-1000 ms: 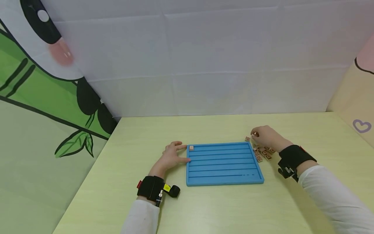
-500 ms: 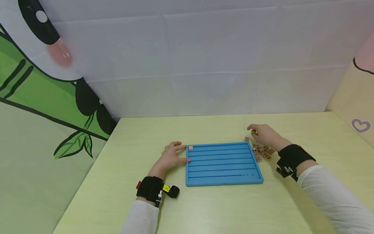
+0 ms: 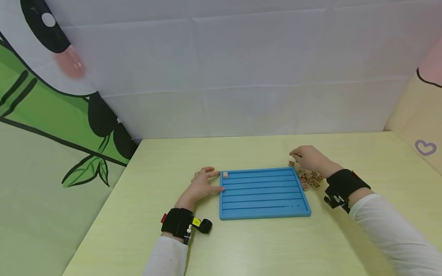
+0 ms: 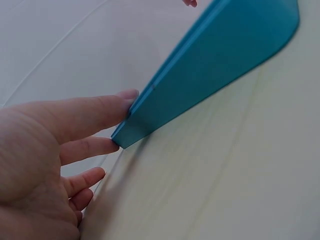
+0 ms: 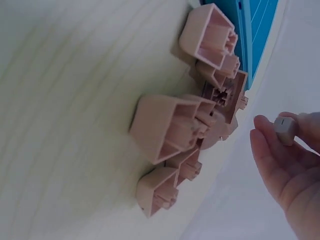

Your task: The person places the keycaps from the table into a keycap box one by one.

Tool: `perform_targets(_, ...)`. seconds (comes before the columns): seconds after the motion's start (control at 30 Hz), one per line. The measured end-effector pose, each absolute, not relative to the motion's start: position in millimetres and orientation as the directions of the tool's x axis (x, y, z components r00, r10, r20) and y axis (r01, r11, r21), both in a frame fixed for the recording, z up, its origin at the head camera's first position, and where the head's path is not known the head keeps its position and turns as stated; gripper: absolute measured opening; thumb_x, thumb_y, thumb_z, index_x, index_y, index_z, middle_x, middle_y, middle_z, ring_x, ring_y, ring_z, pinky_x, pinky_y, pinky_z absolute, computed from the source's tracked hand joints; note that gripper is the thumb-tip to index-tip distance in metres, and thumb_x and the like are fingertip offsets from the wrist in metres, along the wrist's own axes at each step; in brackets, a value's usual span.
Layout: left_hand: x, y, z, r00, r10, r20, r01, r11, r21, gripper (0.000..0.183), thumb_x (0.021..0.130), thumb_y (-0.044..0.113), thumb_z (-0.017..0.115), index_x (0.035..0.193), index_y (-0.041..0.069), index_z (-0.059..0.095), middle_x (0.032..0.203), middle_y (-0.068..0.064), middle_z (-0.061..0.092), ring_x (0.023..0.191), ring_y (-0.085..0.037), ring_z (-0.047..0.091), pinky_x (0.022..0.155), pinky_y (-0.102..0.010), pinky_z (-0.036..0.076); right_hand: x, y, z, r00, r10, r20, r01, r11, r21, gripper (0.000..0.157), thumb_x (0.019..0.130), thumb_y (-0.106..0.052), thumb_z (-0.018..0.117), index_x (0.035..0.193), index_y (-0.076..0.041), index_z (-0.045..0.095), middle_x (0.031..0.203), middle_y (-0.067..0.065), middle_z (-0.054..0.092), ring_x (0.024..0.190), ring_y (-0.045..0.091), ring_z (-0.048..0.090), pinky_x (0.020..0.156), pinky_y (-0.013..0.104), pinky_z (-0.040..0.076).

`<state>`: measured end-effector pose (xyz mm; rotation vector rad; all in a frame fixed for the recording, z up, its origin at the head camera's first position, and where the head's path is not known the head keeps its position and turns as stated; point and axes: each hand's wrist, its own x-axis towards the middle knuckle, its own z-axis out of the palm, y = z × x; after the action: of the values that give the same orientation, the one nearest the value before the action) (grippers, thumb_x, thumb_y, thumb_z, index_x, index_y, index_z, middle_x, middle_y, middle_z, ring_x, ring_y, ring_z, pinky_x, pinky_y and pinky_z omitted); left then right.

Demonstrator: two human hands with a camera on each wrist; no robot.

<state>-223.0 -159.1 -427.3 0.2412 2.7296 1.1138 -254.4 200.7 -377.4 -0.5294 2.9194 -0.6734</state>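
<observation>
A small keycap (image 5: 285, 131) was pinched between the thumb and fingers of the right hand (image 3: 312, 158), near the far right corner of the blue tray (image 3: 266, 195). A heap of brown keycaps (image 3: 312, 180) lay under that hand, just outside the tray's right edge; several showed their hollow undersides. A lone keycap (image 3: 291, 163) sat just beyond the tray's far right corner, slightly apart from the heap. Inside the tray, a pale keycap (image 3: 225, 175) occupied the left end of the farthest row, by the far left corner; ridges divided the rest lengthwise. The left hand (image 3: 199, 187) was at the tray's left side, its thumb and index finger extended and spread, touching the edge and the far left corner without gripping anything. The tray lay flat on the pale worktop (image 3: 248, 245). Nearer the person than the tray, black wrist straps (image 3: 347, 184) circled both wrists above white sleeves (image 3: 393, 226). Beyond the tray hung a white cloth (image 3: 241, 76) with creases.
</observation>
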Motion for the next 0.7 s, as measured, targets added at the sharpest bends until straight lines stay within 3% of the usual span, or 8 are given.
perform_targets(0.17,-222.3,-159.3,-427.9,-0.97,0.219,-0.107,0.082,0.707,0.702,0.071,0.075,0.027,0.077,0.138,0.007,0.05,0.148,-0.014,0.033,0.135,-0.038,0.024,0.102,-0.053,0.027,-255.8,198.8,-377.4,-0.927,-0.374,0.017,-0.349,0.847,-0.402,0.031,0.094,-0.003,0.048,0.119,0.013,0.058,0.112,0.029,0.062,0.097,0.038,0.061,0.078,0.042,0.05)
perform_targets(0.4,-223.2,-158.7,-427.6,-0.972,0.207,-0.116,0.067,0.708,0.704,0.071,0.075,0.026,0.077,0.138,0.008,0.05,0.149,-0.012,0.032,0.136,-0.037,0.023,0.102,-0.053,0.029,-256.9,197.3,-377.1,-0.917,-0.396,0.047,-0.384,0.844,-0.375,0.033,0.091,-0.003,0.055,0.118,0.015,0.057,0.101,0.024,0.062,0.086,0.03,0.059,0.074,0.038,0.049)
perform_targets(0.7,-222.4,-159.0,-426.8,-0.971,0.211,-0.11,0.076,0.713,0.697,0.071,0.076,0.027,0.076,0.138,0.008,0.05,0.148,-0.013,0.032,0.136,-0.038,0.023,0.102,-0.053,0.027,-254.2,196.3,-377.5,-0.908,-0.416,0.052,-0.399,0.82,-0.409,0.021,0.089,-0.003,0.058,0.106,0.008,0.062,0.095,0.019,0.062,0.084,0.029,0.058,0.073,0.039,0.048)
